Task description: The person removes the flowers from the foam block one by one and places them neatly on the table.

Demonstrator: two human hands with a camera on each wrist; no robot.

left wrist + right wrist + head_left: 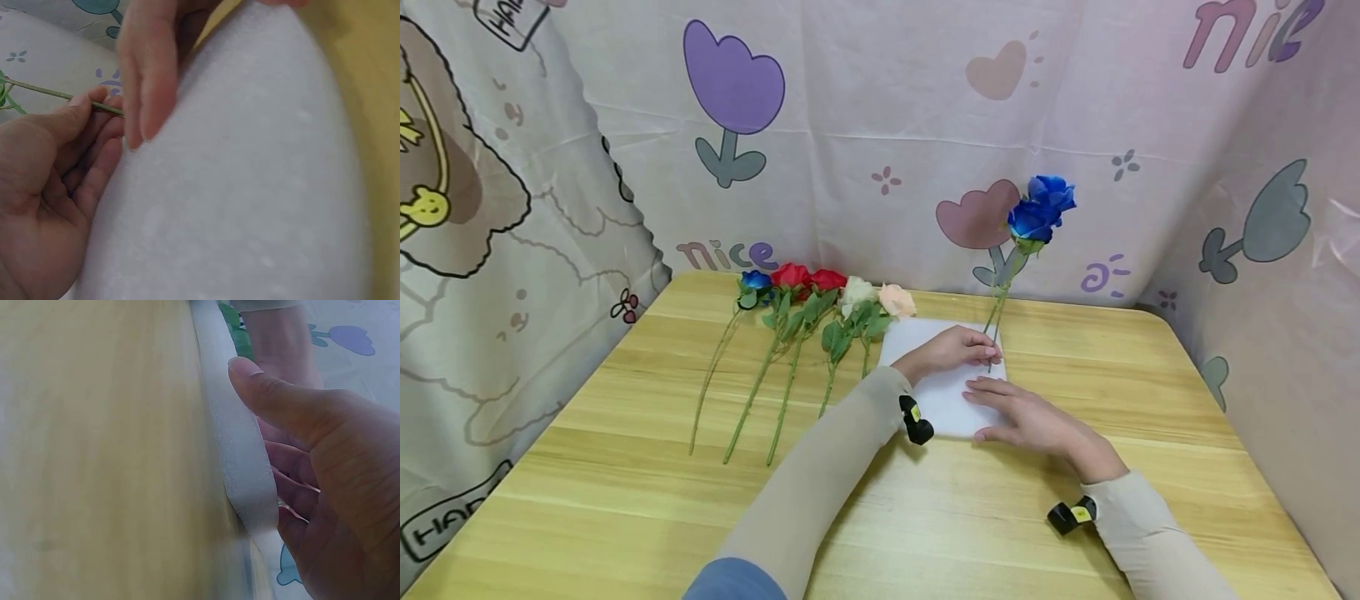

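Note:
My left hand [951, 348] pinches the lower stem of a blue rose [1041, 212] between thumb and fingers. The rose leans up and to the right, its blue blooms high over the table's back edge. Beneath the hand lies a flat white foam block [934, 410]. In the left wrist view the green stem [40, 89] runs across the left fingertips beside the foam. My right hand [1033, 421] rests at the block's right side, fingers extended and holding nothing. The right wrist view has its thumb and fingers close along the foam edge [240, 450].
Left of the foam lie several artificial roses: a blue one [755, 281], red ones [792, 276], a white one [857, 293] and a peach one [897, 300]. All are on the wooden table [625, 492]. A printed cloth [865, 100] hangs behind.

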